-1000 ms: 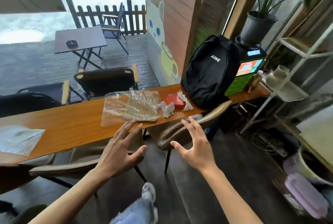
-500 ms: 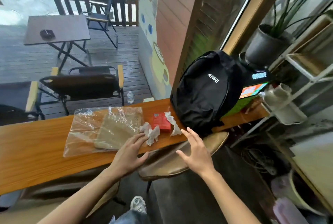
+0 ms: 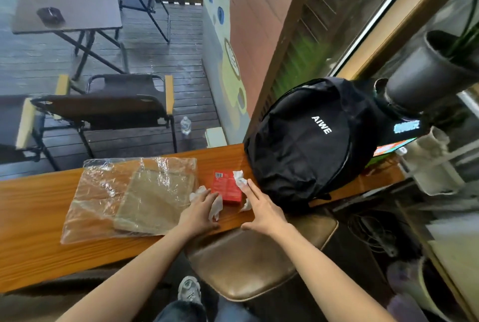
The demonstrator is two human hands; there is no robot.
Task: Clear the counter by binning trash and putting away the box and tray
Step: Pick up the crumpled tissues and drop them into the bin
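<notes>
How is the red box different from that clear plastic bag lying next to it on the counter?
The red box is small, opaque and firm-edged; the clear plastic bag is far wider, see-through and crinkled, with a flat brown sheet showing inside. The box has crumpled white tissues on and beside it, under the fingers of both hands; the bag has none on top. Both lie flat on the wooden counter, neither lifted.

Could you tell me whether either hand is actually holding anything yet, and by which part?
Nothing is gripped yet. The left hand rests on a crumpled tissue; the right hand's straight fingers touch the other tissue beside the red box.
</notes>
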